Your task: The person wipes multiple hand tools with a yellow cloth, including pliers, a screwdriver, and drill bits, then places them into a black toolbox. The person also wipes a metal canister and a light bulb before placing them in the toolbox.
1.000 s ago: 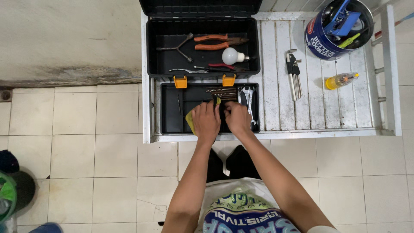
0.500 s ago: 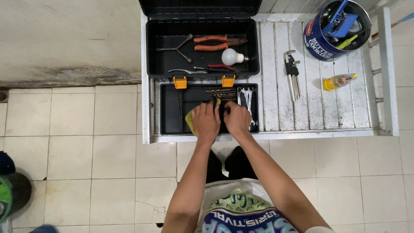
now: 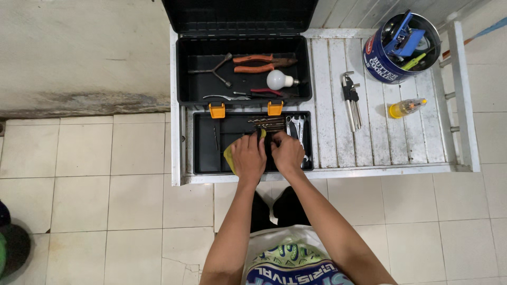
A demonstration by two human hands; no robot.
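Just below the frame's centre, the left hand (image 3: 248, 157) presses a yellow cloth (image 3: 229, 157) flat into the black tray (image 3: 206, 153), fingers together and pointing up-frame. The cloth lies under and left of that hand. The right hand (image 3: 288, 154) sits just beside it, fingers curled on the tray; whether they pinch anything cannot be told. Drill bits (image 3: 266, 123) and wrenches (image 3: 297, 126) lie just above on the white slatted worktop (image 3: 380, 142).

Left hand (image 3: 248, 158) covers most of the yellow cloth (image 3: 229, 157); only its edges show. Right hand (image 3: 288, 154) hides its fingertips and whatever lies under them in the black tray (image 3: 206, 148). Toolbox lid (image 3: 240, 15) cut off by top edge. Drill bits (image 3: 266, 123) too small to count (likewise the wrenches (image 3: 296, 126)). Tin (image 3: 401, 45) contents partly hidden.
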